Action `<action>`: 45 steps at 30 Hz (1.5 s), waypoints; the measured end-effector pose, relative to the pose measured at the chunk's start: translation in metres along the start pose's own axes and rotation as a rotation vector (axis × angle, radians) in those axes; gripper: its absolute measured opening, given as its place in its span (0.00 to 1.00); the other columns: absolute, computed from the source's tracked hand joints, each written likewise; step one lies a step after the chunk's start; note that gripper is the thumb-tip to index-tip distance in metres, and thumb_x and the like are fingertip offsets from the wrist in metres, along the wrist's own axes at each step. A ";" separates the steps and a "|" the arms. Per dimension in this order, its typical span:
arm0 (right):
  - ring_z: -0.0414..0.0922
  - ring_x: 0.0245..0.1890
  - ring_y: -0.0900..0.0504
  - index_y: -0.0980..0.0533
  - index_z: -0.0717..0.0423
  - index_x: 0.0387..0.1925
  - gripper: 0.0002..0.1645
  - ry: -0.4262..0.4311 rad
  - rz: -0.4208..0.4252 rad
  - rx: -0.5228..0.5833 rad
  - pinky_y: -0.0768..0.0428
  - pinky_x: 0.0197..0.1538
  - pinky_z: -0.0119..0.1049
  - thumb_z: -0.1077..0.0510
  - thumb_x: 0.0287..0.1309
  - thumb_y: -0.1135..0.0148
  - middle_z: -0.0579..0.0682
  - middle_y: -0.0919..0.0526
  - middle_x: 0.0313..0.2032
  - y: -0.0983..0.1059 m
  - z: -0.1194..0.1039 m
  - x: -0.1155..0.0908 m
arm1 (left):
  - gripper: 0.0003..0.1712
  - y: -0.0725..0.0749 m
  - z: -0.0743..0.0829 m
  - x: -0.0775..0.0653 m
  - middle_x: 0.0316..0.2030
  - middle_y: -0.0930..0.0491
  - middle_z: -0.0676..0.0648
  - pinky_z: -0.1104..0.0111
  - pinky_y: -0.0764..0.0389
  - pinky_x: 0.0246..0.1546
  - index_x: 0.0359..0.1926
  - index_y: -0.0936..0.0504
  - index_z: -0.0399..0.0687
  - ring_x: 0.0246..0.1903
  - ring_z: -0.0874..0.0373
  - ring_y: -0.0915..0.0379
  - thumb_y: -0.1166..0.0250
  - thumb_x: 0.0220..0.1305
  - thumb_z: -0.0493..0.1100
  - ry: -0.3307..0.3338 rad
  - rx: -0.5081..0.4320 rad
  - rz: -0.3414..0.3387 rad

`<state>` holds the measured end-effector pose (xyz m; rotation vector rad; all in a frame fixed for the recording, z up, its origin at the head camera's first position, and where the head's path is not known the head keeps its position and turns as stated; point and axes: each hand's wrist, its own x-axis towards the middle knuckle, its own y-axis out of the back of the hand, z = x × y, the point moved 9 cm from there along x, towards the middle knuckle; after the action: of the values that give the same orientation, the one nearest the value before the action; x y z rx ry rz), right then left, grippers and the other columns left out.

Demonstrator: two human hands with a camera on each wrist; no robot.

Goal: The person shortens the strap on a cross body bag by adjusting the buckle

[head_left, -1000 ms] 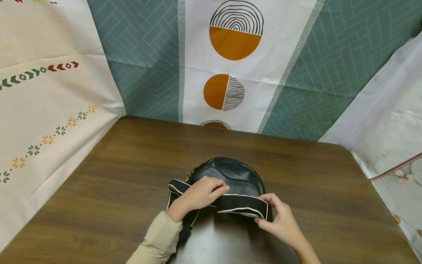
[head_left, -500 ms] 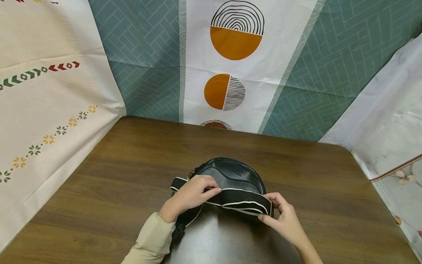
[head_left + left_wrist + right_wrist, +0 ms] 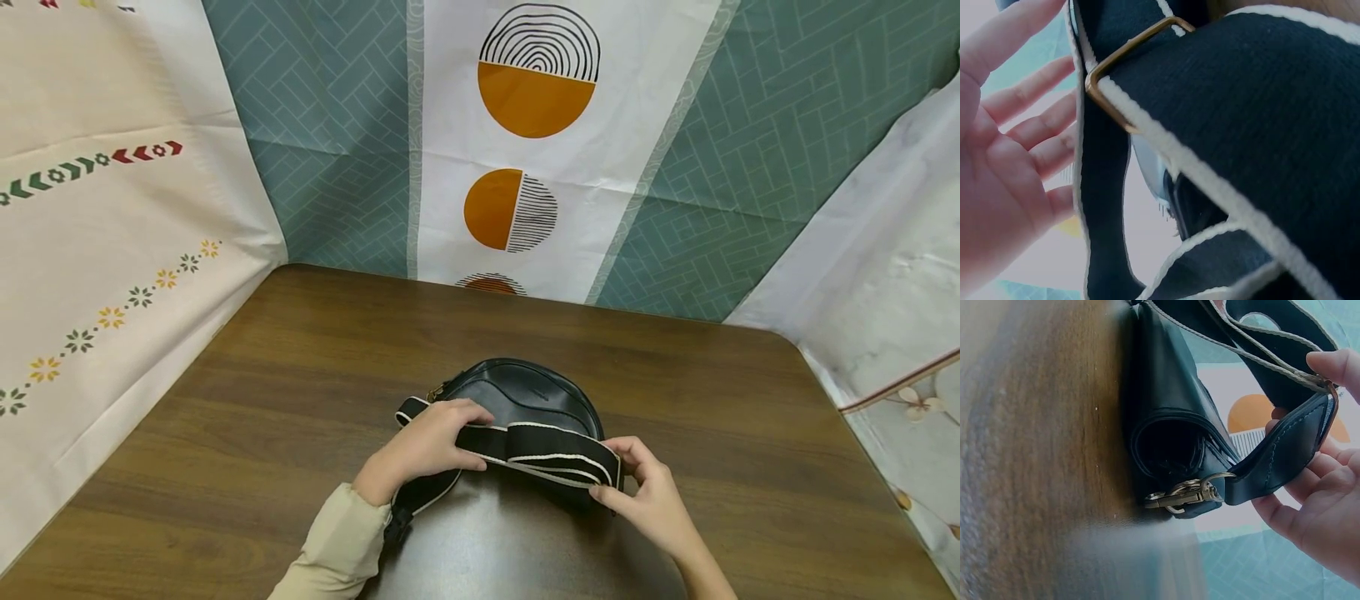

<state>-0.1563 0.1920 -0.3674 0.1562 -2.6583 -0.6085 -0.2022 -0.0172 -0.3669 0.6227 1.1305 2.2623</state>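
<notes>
Strap (image 3: 547, 454) now higher on bag (image 3: 525, 396), between both hands' fingers (image 3: 472, 412).

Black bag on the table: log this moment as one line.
left hand: holds strap | right hand: pinches strap end | black bag: on table
</notes>
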 end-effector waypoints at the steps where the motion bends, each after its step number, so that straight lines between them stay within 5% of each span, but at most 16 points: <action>1: 0.38 0.28 0.24 0.29 0.57 0.40 0.28 0.003 -0.002 0.003 0.28 0.31 0.32 0.74 0.31 0.33 0.44 0.20 0.29 0.000 0.000 0.000 | 0.25 -0.002 0.000 0.001 0.42 0.23 0.48 0.65 0.30 0.45 0.45 0.23 0.40 0.43 0.57 0.28 0.28 0.44 0.44 -0.006 0.001 -0.008; 7: 0.39 0.28 0.24 0.29 0.58 0.40 0.28 0.017 -0.012 0.031 0.28 0.32 0.32 0.75 0.32 0.33 0.44 0.20 0.29 0.000 0.001 0.001 | 0.24 -0.005 0.002 0.003 0.41 0.23 0.50 0.66 0.30 0.45 0.45 0.22 0.43 0.43 0.58 0.29 0.29 0.45 0.43 -0.033 -0.006 -0.019; 22: 0.40 0.27 0.25 0.30 0.60 0.41 0.26 -0.011 -0.051 0.045 0.28 0.31 0.33 0.74 0.34 0.33 0.44 0.20 0.29 0.003 0.004 0.001 | 0.17 0.017 0.008 -0.002 0.35 0.22 0.52 0.67 0.30 0.42 0.40 0.18 0.42 0.38 0.60 0.28 0.29 0.45 0.39 -0.140 -0.141 0.088; 30: 0.40 0.27 0.25 0.30 0.61 0.40 0.27 -0.005 -0.048 0.058 0.28 0.31 0.32 0.75 0.34 0.33 0.44 0.20 0.29 0.004 0.002 0.002 | 0.22 0.014 0.008 0.000 0.39 0.21 0.52 0.67 0.31 0.45 0.43 0.19 0.44 0.42 0.62 0.28 0.28 0.42 0.39 -0.173 -0.283 0.051; 36: 0.41 0.27 0.25 0.30 0.61 0.41 0.26 -0.004 -0.068 0.075 0.28 0.31 0.33 0.75 0.34 0.34 0.45 0.20 0.29 0.002 0.002 0.002 | 0.16 0.006 0.009 0.003 0.37 0.19 0.52 0.72 0.27 0.40 0.39 0.16 0.43 0.38 0.67 0.26 0.29 0.45 0.41 -0.162 -0.416 -0.005; 45: 0.40 0.28 0.25 0.29 0.59 0.40 0.26 0.015 -0.085 0.067 0.29 0.32 0.32 0.74 0.33 0.32 0.45 0.20 0.30 0.000 0.000 0.002 | 0.07 0.010 0.008 0.003 0.29 0.18 0.55 0.75 0.27 0.33 0.31 0.14 0.45 0.31 0.70 0.25 0.31 0.48 0.41 -0.158 -0.345 0.050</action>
<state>-0.1583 0.1917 -0.3670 0.2931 -2.6702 -0.5434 -0.2022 -0.0163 -0.3538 0.6782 0.6345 2.3284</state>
